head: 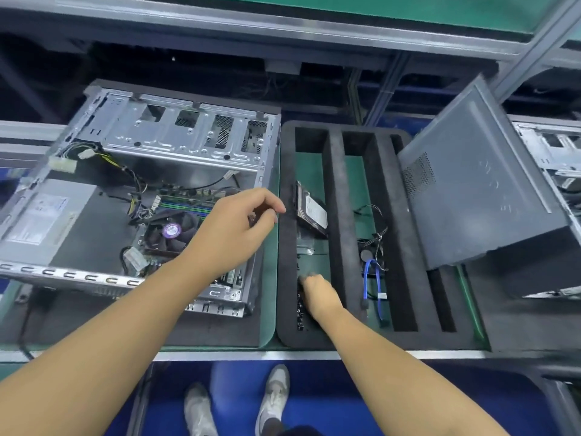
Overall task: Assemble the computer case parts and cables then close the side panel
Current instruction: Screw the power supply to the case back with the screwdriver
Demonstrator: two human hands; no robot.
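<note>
The open computer case (176, 133) lies on its side on a dark mat toward the left end of the bench (270, 309), showing its grey power supply (47, 221), loose wiring and a cooler fan (171, 230) with a purple sticker. Mid-bench, close to the near edge, the black foam tray (342, 215) holds a hard drive (314, 212) and a blue cable (375, 278) in separate slots. The grey side panel (478, 190) leans tilted at the tray's right end. My left hand (232, 231) hovers over the case's right edge, thumb and forefinger nearly meeting; whether that grip holds anything I cannot tell. My right hand (317, 294) reaches into the tray's leftmost slot, fingers curled downward and blurred, grip unclear. Labels and the panel's embossed lettering are too small to read.
</note>
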